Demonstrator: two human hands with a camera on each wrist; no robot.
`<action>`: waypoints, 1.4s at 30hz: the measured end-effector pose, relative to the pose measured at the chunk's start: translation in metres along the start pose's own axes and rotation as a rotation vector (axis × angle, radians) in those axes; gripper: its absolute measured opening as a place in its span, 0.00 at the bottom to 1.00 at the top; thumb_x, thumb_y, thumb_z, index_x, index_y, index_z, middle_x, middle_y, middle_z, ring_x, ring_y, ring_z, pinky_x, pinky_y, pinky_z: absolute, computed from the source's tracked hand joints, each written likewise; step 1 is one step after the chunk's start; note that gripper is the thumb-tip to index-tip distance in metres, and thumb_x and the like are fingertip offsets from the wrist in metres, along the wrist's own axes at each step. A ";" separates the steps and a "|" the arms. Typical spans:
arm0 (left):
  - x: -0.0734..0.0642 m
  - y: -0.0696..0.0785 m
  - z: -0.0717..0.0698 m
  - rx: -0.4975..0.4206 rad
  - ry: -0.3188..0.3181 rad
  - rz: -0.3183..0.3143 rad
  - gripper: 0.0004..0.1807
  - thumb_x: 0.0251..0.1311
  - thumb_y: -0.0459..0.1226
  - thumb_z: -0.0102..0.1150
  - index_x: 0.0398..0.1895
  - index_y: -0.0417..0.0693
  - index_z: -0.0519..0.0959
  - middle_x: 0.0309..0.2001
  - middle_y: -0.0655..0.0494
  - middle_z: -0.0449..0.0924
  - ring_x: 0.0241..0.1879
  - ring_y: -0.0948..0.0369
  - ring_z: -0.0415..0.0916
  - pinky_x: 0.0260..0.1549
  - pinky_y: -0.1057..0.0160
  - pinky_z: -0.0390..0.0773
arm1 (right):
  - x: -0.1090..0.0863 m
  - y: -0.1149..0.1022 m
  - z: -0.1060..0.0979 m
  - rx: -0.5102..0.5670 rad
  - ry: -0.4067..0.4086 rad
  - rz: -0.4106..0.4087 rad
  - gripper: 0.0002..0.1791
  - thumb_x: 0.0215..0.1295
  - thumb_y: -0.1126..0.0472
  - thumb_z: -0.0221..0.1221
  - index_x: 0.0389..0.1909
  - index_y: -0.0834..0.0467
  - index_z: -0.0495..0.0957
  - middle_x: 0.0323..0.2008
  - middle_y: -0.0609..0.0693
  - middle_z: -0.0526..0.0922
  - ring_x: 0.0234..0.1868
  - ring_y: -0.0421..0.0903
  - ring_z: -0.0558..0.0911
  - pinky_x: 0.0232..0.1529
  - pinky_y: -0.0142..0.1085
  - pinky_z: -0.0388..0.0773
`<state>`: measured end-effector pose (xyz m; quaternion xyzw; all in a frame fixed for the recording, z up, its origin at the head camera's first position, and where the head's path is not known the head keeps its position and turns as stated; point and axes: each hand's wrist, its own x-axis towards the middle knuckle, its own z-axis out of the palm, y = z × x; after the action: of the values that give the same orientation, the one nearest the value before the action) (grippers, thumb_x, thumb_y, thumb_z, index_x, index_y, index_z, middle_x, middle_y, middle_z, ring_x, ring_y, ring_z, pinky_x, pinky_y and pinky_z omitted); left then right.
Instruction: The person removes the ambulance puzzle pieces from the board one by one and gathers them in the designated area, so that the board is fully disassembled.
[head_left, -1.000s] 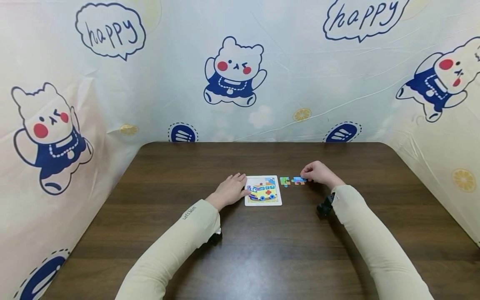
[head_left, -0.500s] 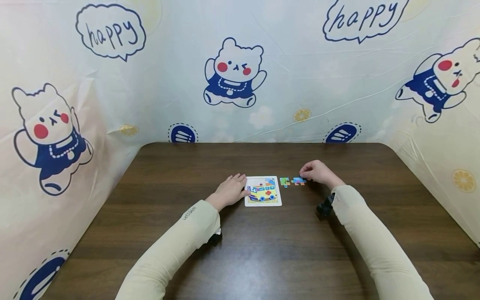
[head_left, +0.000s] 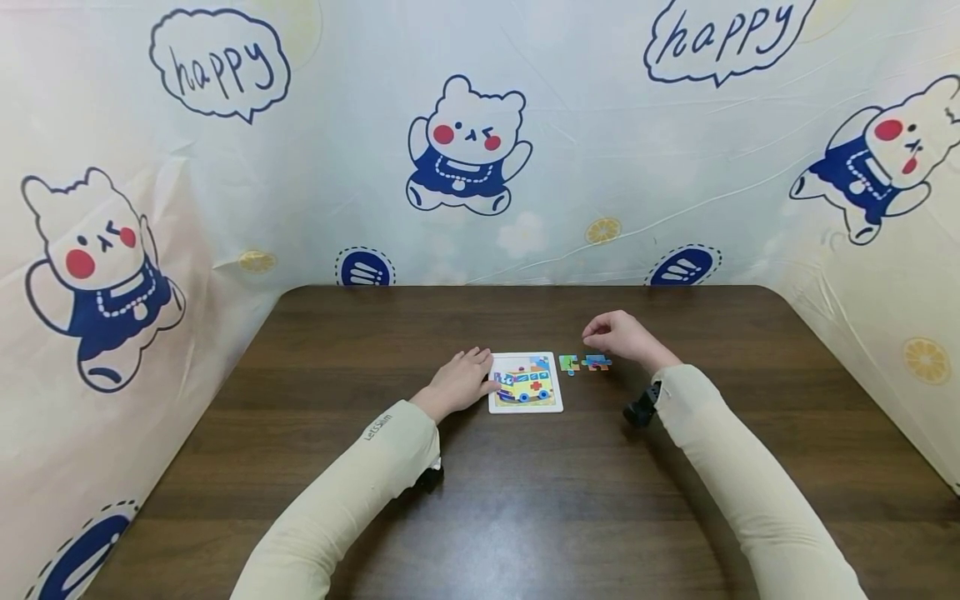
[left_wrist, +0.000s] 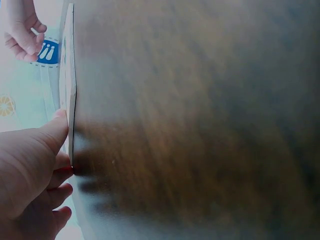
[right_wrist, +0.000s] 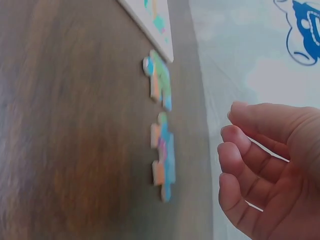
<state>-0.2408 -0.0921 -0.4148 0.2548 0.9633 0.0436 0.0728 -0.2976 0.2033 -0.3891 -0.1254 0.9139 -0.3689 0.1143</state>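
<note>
A white-framed jigsaw puzzle board with a yellow ambulance picture lies flat on the table. My left hand rests at its left side, fingers extended, and in the left wrist view the thumb lies on the board's edge. Right of the board lie two loose puzzle pieces: a green one close to the frame and a blue one just beyond. In the right wrist view, my right hand hovers over the pieces, its fingers loosely bent with nothing between them.
The brown wooden table reaches back to a printed curtain with bears and "happy" bubbles, which also closes off both sides. A black wrist camera hangs under the right wrist.
My right hand has left the blue puzzle piece's far right edge, rising and shifting a little left. The left hand, board and pieces stay in place.
</note>
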 end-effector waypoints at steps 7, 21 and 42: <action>0.000 -0.001 0.000 0.000 0.004 0.007 0.33 0.67 0.51 0.45 0.67 0.37 0.59 0.67 0.44 0.57 0.67 0.50 0.50 0.63 0.52 0.50 | 0.003 -0.014 0.006 0.003 -0.025 -0.030 0.11 0.63 0.62 0.58 0.41 0.65 0.79 0.36 0.55 0.79 0.34 0.49 0.74 0.38 0.39 0.75; 0.002 -0.002 0.002 0.001 -0.002 -0.001 0.34 0.66 0.52 0.45 0.67 0.38 0.58 0.67 0.45 0.56 0.67 0.51 0.50 0.63 0.53 0.50 | 0.007 -0.026 0.025 -0.032 -0.036 -0.099 0.08 0.61 0.63 0.60 0.38 0.63 0.81 0.35 0.53 0.81 0.33 0.47 0.76 0.39 0.40 0.75; 0.004 -0.003 0.005 0.007 -0.001 -0.005 0.34 0.66 0.52 0.45 0.67 0.38 0.59 0.67 0.45 0.57 0.67 0.51 0.51 0.63 0.53 0.50 | 0.011 -0.038 0.055 -0.097 -0.123 -0.170 0.07 0.59 0.64 0.62 0.37 0.61 0.81 0.28 0.49 0.77 0.32 0.47 0.72 0.35 0.38 0.70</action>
<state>-0.2449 -0.0926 -0.4207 0.2526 0.9640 0.0401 0.0725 -0.2863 0.1381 -0.4020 -0.2302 0.9080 -0.3242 0.1321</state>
